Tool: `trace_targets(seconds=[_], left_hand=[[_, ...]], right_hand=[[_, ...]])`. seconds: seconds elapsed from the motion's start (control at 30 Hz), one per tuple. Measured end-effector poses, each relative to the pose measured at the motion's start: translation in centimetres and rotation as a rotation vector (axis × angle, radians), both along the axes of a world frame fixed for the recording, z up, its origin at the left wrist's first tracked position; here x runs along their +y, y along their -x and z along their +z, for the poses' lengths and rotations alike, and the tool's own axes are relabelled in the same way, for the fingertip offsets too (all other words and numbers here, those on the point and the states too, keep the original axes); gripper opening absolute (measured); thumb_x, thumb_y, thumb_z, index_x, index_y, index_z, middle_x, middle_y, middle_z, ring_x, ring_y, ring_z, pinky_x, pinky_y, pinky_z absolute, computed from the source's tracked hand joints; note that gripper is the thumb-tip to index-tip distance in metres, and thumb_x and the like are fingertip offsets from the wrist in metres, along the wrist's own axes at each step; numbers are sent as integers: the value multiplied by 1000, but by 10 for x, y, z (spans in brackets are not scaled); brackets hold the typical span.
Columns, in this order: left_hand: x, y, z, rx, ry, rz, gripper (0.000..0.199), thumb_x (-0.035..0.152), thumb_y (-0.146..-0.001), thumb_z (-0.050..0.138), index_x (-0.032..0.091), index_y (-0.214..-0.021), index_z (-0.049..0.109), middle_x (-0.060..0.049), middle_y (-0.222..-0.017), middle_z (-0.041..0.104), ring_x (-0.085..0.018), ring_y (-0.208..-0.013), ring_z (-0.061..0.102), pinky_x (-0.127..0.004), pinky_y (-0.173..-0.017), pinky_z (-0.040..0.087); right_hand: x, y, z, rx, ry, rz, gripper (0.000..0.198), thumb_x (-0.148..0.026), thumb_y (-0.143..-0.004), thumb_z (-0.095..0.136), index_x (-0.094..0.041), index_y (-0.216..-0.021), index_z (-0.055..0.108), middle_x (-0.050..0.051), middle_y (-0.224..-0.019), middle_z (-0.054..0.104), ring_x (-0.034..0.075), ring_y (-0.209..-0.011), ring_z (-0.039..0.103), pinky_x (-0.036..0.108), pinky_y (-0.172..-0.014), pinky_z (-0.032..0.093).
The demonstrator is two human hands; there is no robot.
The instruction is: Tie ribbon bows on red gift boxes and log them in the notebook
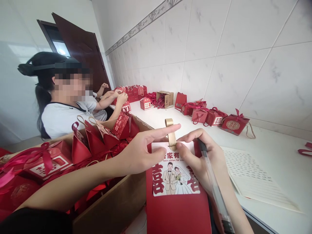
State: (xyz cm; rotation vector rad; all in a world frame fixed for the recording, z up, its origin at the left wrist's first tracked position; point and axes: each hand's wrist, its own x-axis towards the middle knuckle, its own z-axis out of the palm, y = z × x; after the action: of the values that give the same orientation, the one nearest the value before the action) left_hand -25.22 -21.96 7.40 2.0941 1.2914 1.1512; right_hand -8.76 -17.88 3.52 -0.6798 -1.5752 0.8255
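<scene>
A red gift box (pixel 179 211) stands upright before me, its white card (pixel 176 182) printed with a bride and groom. From its top rises a loop of gold ribbon (pixel 172 138). My left hand (pixel 143 149) is at the ribbon, index finger stretched across the loop and thumb apart, near the card's upper edge; its other fingers are hidden. Thumb and forefinger of my right hand (pixel 197 156) pinch the ribbon's base at the box top. A clear pen with a black cap (pixel 214 188) is tucked between that hand's fingers, slanting down along the wrist.
A cardboard carton (pixel 109 208) full of red gift boxes (pixel 85 146) is at my left. More boxes (pixel 214 118) line the wall, near a small carton of ribbons (pixel 165 99). A written notebook (pixel 253 175) lies right. Co-workers (pixel 65 113) sit at the far left.
</scene>
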Motion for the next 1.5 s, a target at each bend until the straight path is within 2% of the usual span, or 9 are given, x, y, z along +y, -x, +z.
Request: trace_targets(seconds=[0.17, 0.3, 0.43, 0.57, 0.77, 1.17, 1.3, 1.5], left_hand=[[2, -2, -2, -62, 106, -26, 48, 19, -85, 51, 29, -132, 49, 0, -127, 58, -21, -122, 50, -30, -97, 48], [2, -4, -2, -51, 113, 4, 47, 19, -86, 51, 28, -131, 49, 0, -127, 58, -23, -126, 45, -34, -101, 45], [3, -4, -3, -49, 114, 8, 48, 20, -85, 51, 28, -131, 49, -1, -113, 65, -23, -121, 50, -34, -97, 47], [3, -2, -4, -66, 123, -9, 48, 20, -83, 52, 24, -132, 50, -2, -101, 69, -23, -115, 54, -34, -91, 51], [3, -1, -5, -80, 138, -19, 48, 19, -83, 52, 24, -131, 50, -2, -102, 69, -24, -112, 56, -33, -86, 53], [3, -3, -4, -96, 146, -41, 50, 17, -82, 51, 23, -132, 50, -3, -102, 68, -24, -111, 56, -34, -86, 53], [2, -4, -4, -96, 154, -36, 51, 16, -81, 51, 22, -131, 50, -3, -99, 69, -23, -108, 58, -32, -85, 53], [2, -3, -4, -98, 145, -35, 51, 14, -81, 51, 22, -131, 51, -4, -113, 65, -23, -113, 55, -32, -88, 52]], right_hand=[[0, 0, 0, 6, -20, -3, 12, -23, -77, 61, -22, -76, 49, -5, -64, 56, 9, -43, 36, 21, -41, 29], [1, 0, -2, 50, -25, 31, 14, -20, -77, 60, -22, -79, 46, -6, -70, 58, 8, -44, 37, 19, -41, 29], [1, 1, -3, 80, 0, 75, 17, -19, -77, 62, -21, -79, 45, -5, -78, 61, 7, -45, 40, 18, -42, 30], [1, 1, -3, 68, -6, 91, 15, -22, -80, 60, -21, -78, 46, -5, -72, 60, 8, -49, 44, 18, -44, 32], [2, 2, -5, 43, 3, 79, 19, -27, -83, 62, -21, -76, 45, -4, -71, 61, 8, -45, 39, 19, -41, 29], [2, -1, -7, 31, -16, 65, 15, -25, -80, 63, -22, -78, 48, -4, -77, 59, 8, -49, 41, 19, -44, 34], [2, 0, -7, 27, -8, 56, 16, -26, -80, 63, -22, -77, 48, -4, -77, 59, 7, -44, 34, 20, -41, 30], [0, 0, -7, 35, -4, 71, 16, -26, -81, 63, -21, -77, 48, -4, -78, 59, 8, -47, 38, 20, -44, 31]])
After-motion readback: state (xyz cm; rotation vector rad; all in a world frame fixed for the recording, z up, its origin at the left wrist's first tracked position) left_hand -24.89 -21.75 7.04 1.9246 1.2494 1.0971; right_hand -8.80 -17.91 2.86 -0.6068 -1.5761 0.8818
